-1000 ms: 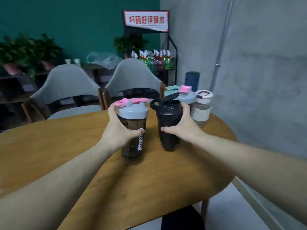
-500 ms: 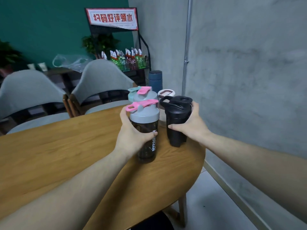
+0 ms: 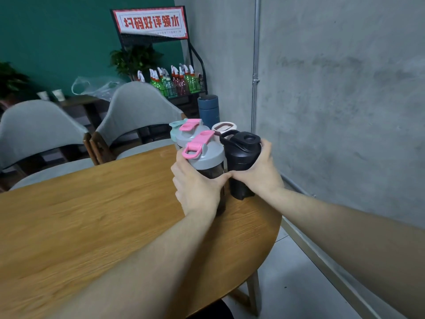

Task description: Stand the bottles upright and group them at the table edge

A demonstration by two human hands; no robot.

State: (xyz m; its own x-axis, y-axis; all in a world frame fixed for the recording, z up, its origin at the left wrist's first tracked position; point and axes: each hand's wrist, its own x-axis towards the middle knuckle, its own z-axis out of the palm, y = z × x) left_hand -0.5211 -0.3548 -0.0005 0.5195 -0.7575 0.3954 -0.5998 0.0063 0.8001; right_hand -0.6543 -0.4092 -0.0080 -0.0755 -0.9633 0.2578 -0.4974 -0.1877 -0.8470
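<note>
My left hand [image 3: 197, 187] grips a dark shaker bottle with a grey lid and pink flip cap [image 3: 204, 153], held upright. My right hand [image 3: 259, 173] grips a black shaker bottle [image 3: 243, 155], also upright, right beside it. Both stand near the far right edge of the round wooden table [image 3: 92, 226]. Just behind them stand a second grey-lidded pink-capped bottle [image 3: 188, 132], a mint-lidded bottle [image 3: 174, 130], a white-lidded bottle [image 3: 222, 128] and a tall dark blue flask [image 3: 208, 109], all upright and close together.
Two grey chairs [image 3: 138, 111] stand at the table's far side. A grey concrete wall [image 3: 333, 88] runs close along the right. A black rack with spray bottles [image 3: 177, 81] and a red-and-white sign stands behind. Grey floor lies below the table's right edge.
Both hands have carried the two shaker bottles farther away and right, up against the group at the table edge. The two held bottles now stand closer together.
</note>
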